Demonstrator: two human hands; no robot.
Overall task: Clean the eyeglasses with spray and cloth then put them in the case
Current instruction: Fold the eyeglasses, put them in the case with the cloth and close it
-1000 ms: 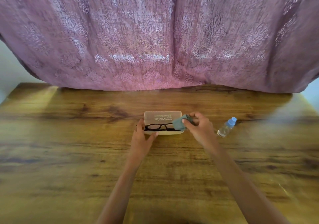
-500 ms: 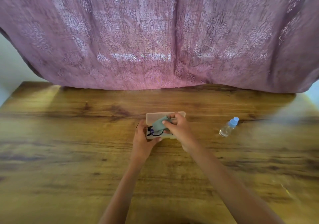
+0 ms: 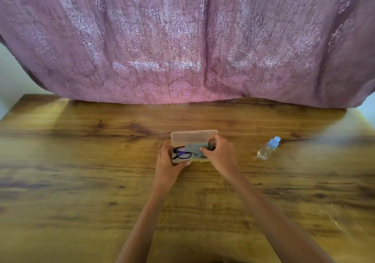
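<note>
Curtain (image 3: 182, 39) first, a big mauve drape with a woven, faintly shiny pattern, hanging down to the back edge of our counter (image 3: 81, 181), whose wood-grain top looks smooth and hard. At its middle sits the case (image 3: 193, 137), a pale, translucent plastic box, long and shallow, with its lid standing open at the back; we judge it light and stiff, apt to skid unless steadied. Our left hand (image 3: 167, 165) does that, its fingers closed around the case's left end. Inside lie the eyeglasses (image 3: 181, 154), a thin black frame with clear lenses, light and fragile, best held by the frame or bridge and never by the lens faces. Our right hand (image 3: 220, 155) has its fingers pinched together on the cloth (image 3: 195, 148), a soft, limp grey-blue square draped over the right half of the frame; it will fold wherever we press it. Well to the right lies the spray bottle (image 3: 267, 148), small, clear, blue-capped, tilted, probably slippery and easily rolled
</note>
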